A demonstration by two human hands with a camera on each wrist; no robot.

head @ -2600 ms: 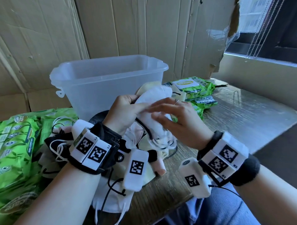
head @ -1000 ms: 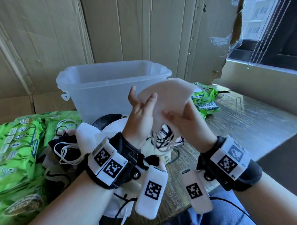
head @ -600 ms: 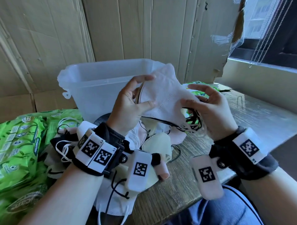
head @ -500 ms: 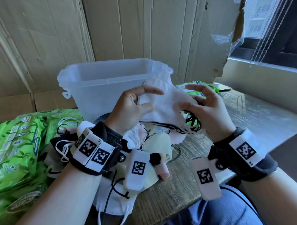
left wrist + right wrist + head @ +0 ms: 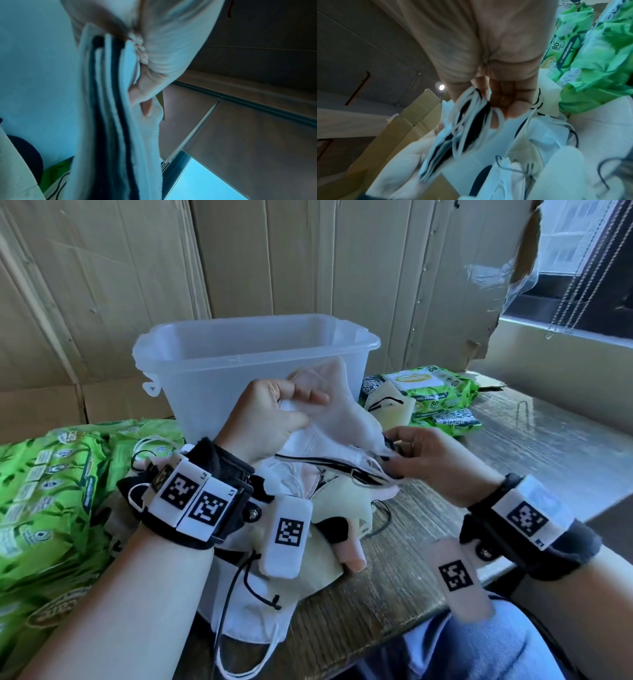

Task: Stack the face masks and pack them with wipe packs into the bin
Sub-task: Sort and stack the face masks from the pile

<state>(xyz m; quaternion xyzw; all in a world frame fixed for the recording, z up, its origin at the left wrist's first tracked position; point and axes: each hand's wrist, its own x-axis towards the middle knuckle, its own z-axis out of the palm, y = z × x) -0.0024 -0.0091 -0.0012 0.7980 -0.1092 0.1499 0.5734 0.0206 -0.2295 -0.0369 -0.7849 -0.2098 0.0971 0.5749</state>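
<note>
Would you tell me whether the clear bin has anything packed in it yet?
Seemingly empty: the bin's translucent walls show nothing inside, though its floor is hidden.

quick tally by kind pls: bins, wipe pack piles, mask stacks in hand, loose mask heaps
bin: 1
wipe pack piles: 2, left pile and right pile
mask stack: 1, gripped by the left hand and pinched by the right hand
loose mask heap: 1
total: 5
Single masks and packs overlap too much to count.
</note>
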